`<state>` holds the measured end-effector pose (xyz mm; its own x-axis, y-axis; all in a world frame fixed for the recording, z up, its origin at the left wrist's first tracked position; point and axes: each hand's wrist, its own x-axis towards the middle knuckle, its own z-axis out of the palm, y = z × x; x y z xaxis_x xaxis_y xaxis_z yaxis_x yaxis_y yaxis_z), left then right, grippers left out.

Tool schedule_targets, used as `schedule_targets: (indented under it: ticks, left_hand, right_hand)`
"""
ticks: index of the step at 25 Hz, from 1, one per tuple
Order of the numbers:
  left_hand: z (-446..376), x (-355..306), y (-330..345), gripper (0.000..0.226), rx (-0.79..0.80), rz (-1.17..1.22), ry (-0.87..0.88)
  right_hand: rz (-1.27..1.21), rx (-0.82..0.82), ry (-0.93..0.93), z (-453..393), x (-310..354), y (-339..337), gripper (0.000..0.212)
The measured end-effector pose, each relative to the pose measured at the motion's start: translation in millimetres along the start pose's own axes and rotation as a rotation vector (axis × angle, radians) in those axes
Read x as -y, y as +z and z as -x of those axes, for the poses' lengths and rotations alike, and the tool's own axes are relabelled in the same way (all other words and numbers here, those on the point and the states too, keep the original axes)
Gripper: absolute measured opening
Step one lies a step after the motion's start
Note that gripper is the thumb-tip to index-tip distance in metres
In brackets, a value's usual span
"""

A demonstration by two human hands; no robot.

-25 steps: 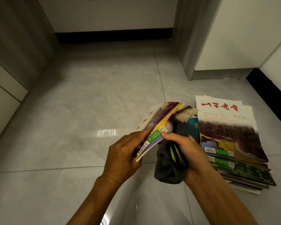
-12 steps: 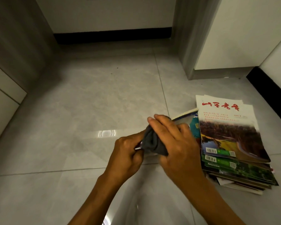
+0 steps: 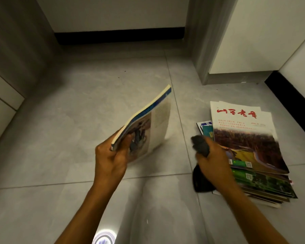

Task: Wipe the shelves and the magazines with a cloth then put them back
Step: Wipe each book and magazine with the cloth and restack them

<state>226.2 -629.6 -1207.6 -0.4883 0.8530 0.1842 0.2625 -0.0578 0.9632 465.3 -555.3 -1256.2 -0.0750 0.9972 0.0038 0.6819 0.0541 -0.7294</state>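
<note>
On the left, the left hand grips a single magazine by its lower corner, thumb on the near cover and fingers curled behind. The magazine is tilted up on edge over the grey tile floor, its blue spine edge uppermost and the inside-facing cover with a picture turned toward the right. Half a second ago both hands were bunched together on this magazine with the cloth pressed against it; now the hands are well apart and the magazine has swung out to the left, clear of the cloth. That reads as the wiping of this copy being over, or a pause to turn it to its other face; which of the two cannot be told.

To the right, the right hand has pulled away and closes round the dark grey cloth, one wad sticking out above the fist and a tail hanging below the wrist. It hovers at the near left edge of the stack of magazines lying on the floor, topped by a white cover with red characters. No shelf is in view, so the returning step looks some way off.
</note>
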Motion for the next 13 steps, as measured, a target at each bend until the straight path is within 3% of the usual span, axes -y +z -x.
schedule_targets:
  ticks: [4, 7, 8, 10, 12, 13]
  left_hand:
    - [-0.8, 5.4, 1.7, 0.031, 0.012, -0.145, 0.126]
    - [0.9, 8.0, 1.1, 0.031, -0.013, -0.112, 0.083]
    - [-0.4, 10.8, -0.9, 0.032, -0.005, -0.114, 0.097]
    - [-2.8, 15.6, -3.1, 0.033, 0.052, -0.247, 0.304]
    - [-2.0, 25.0, 8.4, 0.041, 0.294, -0.419, 0.651]
    - [1.7, 29.5, 18.5, 0.046, 0.444, -0.514, 0.807]
  right_hand:
    - [-0.212, 0.380, 0.124, 52.6, -6.7, 64.0, 0.049]
    - [-0.192, 0.589, 0.200, 67.3, -8.5, 85.5, 0.070]
    - [-0.274, 0.537, 0.259, 66.7, -5.5, 76.6, 0.070]
    - [-0.756, 0.407, 0.412, 52.5, 9.3, 41.9, 0.052]
    - [-1.313, 0.355, 0.544, 31.2, 13.7, -2.8, 0.052]
    - [-1.350, 0.314, 0.592, 20.8, 9.7, -22.0, 0.052]
